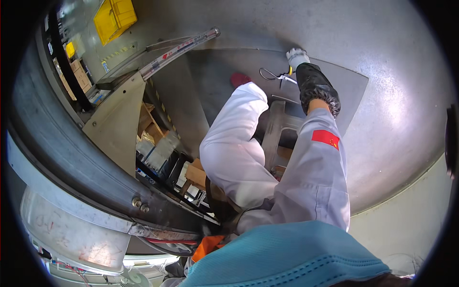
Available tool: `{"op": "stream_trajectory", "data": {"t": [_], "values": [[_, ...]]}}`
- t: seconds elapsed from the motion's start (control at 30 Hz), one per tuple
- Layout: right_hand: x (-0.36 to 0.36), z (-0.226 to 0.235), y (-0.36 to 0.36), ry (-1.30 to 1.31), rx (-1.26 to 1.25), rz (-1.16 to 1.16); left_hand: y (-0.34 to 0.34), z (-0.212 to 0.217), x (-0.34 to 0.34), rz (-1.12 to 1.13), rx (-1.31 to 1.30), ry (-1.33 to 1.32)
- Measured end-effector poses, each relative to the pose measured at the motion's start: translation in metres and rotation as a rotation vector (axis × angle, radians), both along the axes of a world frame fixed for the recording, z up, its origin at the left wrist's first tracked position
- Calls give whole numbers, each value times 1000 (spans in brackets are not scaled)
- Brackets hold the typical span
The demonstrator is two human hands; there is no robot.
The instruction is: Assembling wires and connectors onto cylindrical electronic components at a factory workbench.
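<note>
My right hand (297,57), in a white glove with a black sleeve cover behind it, reaches far forward against a curved grey metal wall (354,38). Its fingers look bunched together; whatever they may hold is hidden. Just below the glove lies a thin tool with a dark wire loop, a pale bar and a yellow part (288,79) on a flat grey plate (344,83). The hand and this tool appear apart. My left hand does not show. A white-trousered leg (234,124) is bent beside my arm, with a dark red shoe tip (240,79) beyond it.
A grey metal frame with openings (275,129) stands between the leg and my arm. At the left, a metal rail (181,50) joins a triangular bracket (117,119). Beyond the opening are a yellow bin (114,20) and cardboard boxes (80,75). A thick curved rim (71,143) borders the left.
</note>
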State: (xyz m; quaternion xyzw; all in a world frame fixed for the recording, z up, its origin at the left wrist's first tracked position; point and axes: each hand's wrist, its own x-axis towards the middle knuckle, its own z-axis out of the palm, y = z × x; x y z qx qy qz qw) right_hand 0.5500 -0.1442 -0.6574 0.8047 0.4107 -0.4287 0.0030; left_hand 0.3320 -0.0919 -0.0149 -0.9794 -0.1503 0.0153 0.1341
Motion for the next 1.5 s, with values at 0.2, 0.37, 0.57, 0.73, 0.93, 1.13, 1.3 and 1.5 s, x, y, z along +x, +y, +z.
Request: {"op": "stream_trajectory", "data": {"t": [0.2,0.37,0.57,0.73,0.93,1.13,1.3,1.5], "values": [[23,-99,-52,191,-107,-461,1,1,3,-12,-63,-6],[35,13,-83,938,-99,-706,-20,5,-30,89,6,-45],[-23,233,-263,1409,544,-1281,-3,18,-12,71,-157,-3],[-89,404,-237,1369,834,-1262,33,9,-17,10,-233,-126],[-162,560,-155,1331,1038,-1054,36,-2,-107,-102,-775,-551],[-279,631,-80,1321,959,-693,7,49,-179,392,-2084,-1261],[-287,674,-57,1399,865,-477,-5,120,-252,311,-2079,-1403],[-312,679,-10,1443,684,-85,21,112,-277,312,-1562,-1214]]}}
